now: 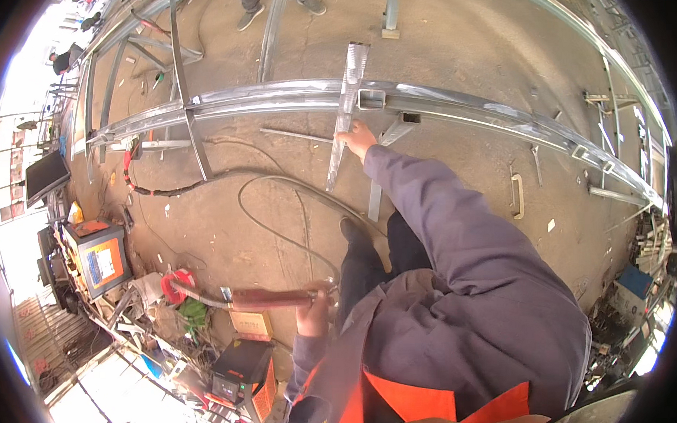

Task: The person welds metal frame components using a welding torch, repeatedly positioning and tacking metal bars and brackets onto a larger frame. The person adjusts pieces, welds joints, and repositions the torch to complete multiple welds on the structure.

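Observation:
My right hand (359, 140) reaches out over a long galvanized steel rail (267, 98), its fingers closed round a grey metal bar (347, 99). The bar lies crosswise over the rail; its far end points away from me and its near end sticks out toward my feet. Beside it on the rail is the open end of a short square tube (372, 99). Low on the left, my left hand (312, 314) is closed round the right end of a long reddish-brown panel (271, 298), seen nearly edge-on; its kind is unclear.
Cables (241, 192) loop over the floor before my feet. Left stand an orange-and-grey machine (98, 257), a monitor (46, 177) and a black-and-orange box (243, 368). A curved handle-like piece (518, 196) lies right. Another person's shoes (251, 18) show beyond the frame.

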Demonstrator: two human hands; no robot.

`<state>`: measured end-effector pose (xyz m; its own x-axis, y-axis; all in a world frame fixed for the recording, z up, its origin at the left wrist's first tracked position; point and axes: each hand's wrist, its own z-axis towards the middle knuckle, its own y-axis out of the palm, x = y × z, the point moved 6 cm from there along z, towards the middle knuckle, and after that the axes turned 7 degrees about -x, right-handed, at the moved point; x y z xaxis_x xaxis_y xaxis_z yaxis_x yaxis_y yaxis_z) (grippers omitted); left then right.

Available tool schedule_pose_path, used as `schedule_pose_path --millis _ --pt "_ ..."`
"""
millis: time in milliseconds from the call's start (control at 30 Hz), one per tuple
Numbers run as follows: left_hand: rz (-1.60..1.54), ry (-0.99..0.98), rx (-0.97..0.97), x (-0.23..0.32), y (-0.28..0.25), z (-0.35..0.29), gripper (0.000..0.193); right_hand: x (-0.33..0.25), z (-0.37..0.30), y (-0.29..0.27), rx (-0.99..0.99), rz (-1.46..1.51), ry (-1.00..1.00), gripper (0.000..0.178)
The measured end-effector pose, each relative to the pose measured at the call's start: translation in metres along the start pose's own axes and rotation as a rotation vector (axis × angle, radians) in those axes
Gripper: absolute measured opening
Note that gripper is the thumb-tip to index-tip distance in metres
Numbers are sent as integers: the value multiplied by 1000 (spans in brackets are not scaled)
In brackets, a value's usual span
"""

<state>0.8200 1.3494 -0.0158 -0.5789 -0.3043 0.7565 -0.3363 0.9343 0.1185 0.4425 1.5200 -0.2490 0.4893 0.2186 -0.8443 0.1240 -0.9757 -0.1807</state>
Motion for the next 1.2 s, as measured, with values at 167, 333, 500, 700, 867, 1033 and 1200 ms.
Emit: schedule_pose_path --millis 167,333,500,700,867,1033,1200 --pt "-126 -60 81 -44 1 -14 22 -1 29 18 -102 138 -10 63" --pt "-255 -201 53 -85 -8 -8 24 2 1 14 -397 -156 -67 68" --pt "-275 -148 -105 -76 -19 29 29 23 -54 31 -366 -199 -241 61" --pt "30 -108 -277 -36 -35 68 30 21 -95 20 -116 -30 -130 66" --pt "129 -193 -417 -11 -38 88 21 -74 -219 -64 -2 7 -179 67" --pt "9 -197 -698 9 -13 101 15 -158 -320 -194 230 81 -355 37" --pt "159 -251 -707 -3 17 123 17 -78 -349 -272 530 515 -399 24"
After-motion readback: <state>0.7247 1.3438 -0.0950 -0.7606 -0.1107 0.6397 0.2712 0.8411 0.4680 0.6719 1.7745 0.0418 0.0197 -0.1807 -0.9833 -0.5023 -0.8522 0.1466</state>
